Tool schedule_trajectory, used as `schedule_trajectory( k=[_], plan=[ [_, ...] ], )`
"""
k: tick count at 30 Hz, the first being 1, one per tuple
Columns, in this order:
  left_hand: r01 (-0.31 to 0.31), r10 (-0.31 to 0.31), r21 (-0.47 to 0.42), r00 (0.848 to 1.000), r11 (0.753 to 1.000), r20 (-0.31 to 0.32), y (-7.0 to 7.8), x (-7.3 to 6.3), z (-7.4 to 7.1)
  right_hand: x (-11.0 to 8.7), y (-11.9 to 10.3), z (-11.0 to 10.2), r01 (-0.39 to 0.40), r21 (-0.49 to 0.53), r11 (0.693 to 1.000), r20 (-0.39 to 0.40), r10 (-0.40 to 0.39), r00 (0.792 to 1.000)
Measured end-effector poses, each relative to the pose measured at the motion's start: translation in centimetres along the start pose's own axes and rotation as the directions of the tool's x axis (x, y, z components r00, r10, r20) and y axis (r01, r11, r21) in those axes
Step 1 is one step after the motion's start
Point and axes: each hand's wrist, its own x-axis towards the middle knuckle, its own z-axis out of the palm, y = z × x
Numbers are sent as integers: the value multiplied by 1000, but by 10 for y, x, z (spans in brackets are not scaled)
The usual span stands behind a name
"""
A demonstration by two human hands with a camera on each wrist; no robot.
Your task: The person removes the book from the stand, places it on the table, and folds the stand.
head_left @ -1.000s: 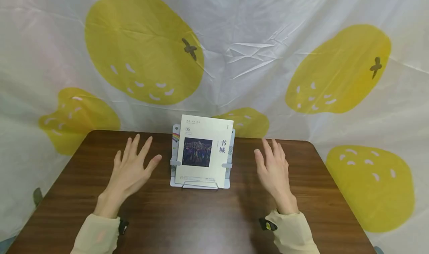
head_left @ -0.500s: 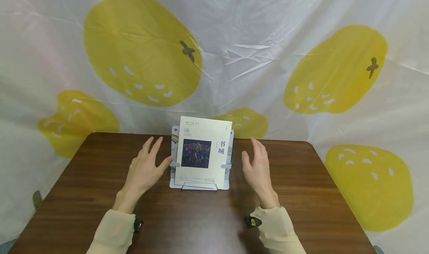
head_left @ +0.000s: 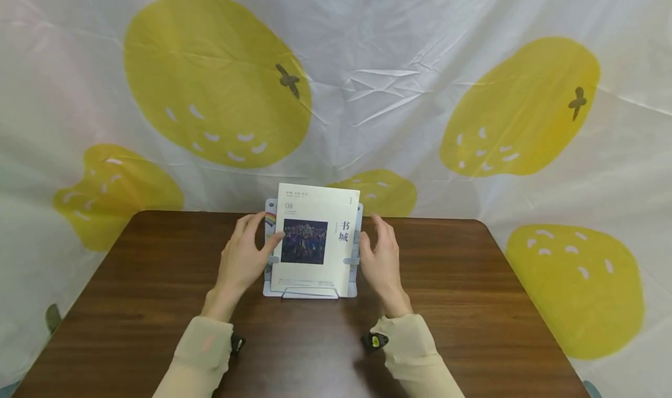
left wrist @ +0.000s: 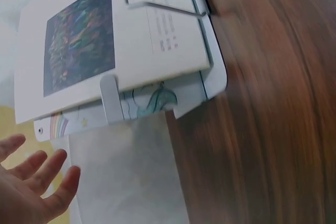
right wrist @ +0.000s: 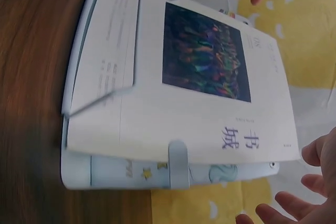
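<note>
A white paperback book (head_left: pixel 338 269) with a dark square picture leans on a pale blue book stand (head_left: pixel 268 288) decorated with a rainbow. Side clips (right wrist: pixel 178 167) and a wire lip (head_left: pixel 311 297) hold the book in front. My left hand (head_left: pixel 241 261) is at the stand's left side, fingers spread, its thumb overlapping the cover in the head view. In the left wrist view that hand's fingers (left wrist: pixel 63 192) show a gap from the stand. My right hand (head_left: pixel 383 261) is beside the right edge with fingers parted; in the right wrist view its thumb is close to the book's corner.
The stand is on a brown wood-grain table (head_left: pixel 446 339), towards its far edge. Behind hangs a white cloth (head_left: pixel 367 36) printed with big yellow fruit. Dark wrist bands (head_left: pixel 375 341) sit at both light sleeves.
Both hands have moved inward from the sides to the stand's edges, the left going right and the right going left. The book and stand have stayed in place.
</note>
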Motion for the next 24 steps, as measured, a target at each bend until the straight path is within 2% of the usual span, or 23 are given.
schedule_trajectory(
  k=[6,14,20,24],
  plan=[
    [43,-45,-79,998,996,-33,4,7,11,3,-4,15,-61,71,996,-32,63,997],
    [89,-99,-104,991,991,-94,5,15,25,7,-9,26,-175,132,976,-42,181,983],
    [106,-117,-115,989,988,-90,6,19,30,10,-13,35,-236,188,953,-61,251,966],
    [113,-125,-119,987,986,-97,6,21,33,10,-14,39,-260,184,948,-74,277,958]
  ],
)
